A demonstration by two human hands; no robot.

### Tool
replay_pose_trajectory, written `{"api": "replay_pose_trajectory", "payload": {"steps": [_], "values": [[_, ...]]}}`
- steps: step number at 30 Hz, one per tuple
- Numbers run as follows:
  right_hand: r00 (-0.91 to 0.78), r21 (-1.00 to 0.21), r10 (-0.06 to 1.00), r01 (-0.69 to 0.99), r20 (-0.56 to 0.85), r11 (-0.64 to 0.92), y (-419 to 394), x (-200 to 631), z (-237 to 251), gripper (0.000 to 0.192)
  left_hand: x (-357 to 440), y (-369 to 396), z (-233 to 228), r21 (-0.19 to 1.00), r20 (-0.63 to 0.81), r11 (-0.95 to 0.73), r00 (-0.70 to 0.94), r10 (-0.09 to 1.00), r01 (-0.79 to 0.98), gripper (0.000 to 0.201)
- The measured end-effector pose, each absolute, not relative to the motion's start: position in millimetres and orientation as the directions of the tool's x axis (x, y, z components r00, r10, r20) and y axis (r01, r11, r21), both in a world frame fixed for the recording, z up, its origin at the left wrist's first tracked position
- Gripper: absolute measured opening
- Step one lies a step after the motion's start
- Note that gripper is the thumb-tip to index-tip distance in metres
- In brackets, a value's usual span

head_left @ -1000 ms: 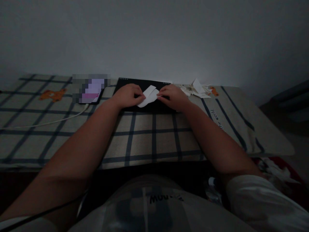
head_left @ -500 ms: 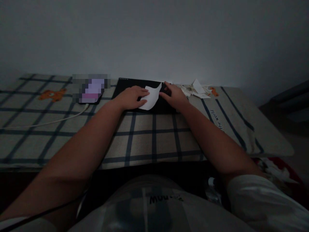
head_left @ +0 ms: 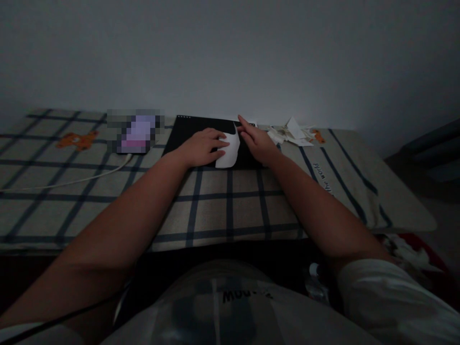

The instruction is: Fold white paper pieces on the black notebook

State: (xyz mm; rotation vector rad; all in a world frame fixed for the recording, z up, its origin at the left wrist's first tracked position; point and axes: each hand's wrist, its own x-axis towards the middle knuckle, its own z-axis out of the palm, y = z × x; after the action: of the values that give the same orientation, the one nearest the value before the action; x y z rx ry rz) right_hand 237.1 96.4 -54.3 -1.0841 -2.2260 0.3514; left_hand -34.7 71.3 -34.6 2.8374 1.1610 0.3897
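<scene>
A small white sheet of paper (head_left: 229, 154) lies on a flat black folder or pad (head_left: 183, 132), its upper right edge curling upward. My left hand (head_left: 203, 148) holds the sheet down from the left, fingers and thumb spread over its left side. At the sheet's right edge is my right hand (head_left: 259, 143), index finger stretched out behind the raised corner and thumb apart from it. Whether the right fingertips touch the paper I cannot tell.
Torn paper scraps (head_left: 293, 133) lie right of the black pad on a checked tablecloth (head_left: 230, 211). A phone (head_left: 138, 134) with a white cable (head_left: 82, 180) sits at the left. Below the table's edge are a plastic bottle (head_left: 316, 285) and a red container (head_left: 440, 263) with crumpled paper.
My left hand and the paper have shifted slightly right and nearer to me. My right hand has moved a little left, its index finger now further out past the paper's raised corner.
</scene>
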Motion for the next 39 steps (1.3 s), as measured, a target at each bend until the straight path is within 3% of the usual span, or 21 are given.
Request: {"api": "replay_pose_trajectory", "payload": {"steps": [10, 21, 39], "values": [[-0.586, -0.41, 0.688, 0.552, 0.428, 0.726, 102.9, 237.1, -64.6, 0.066, -30.2, 68.5, -31.3, 0.123, 0.155, -0.7, 0.683, 0.713, 0.703, 0.063], [-0.64, -0.329, 0.697, 0.615, 0.322, 0.717, 104.0, 243.0, -68.6, 0.046, -29.9, 65.2, -27.1, 0.134, 0.136, -0.684, 0.67, 0.729, 0.717, 0.064], [-0.727, -0.209, 0.678, 0.65, 0.108, 0.731, 100.3, 244.8, -59.7, 0.065, -31.5, 68.4, -29.6, 0.112, 0.098, -0.678, 0.671, 0.735, 0.726, 0.073]]}}
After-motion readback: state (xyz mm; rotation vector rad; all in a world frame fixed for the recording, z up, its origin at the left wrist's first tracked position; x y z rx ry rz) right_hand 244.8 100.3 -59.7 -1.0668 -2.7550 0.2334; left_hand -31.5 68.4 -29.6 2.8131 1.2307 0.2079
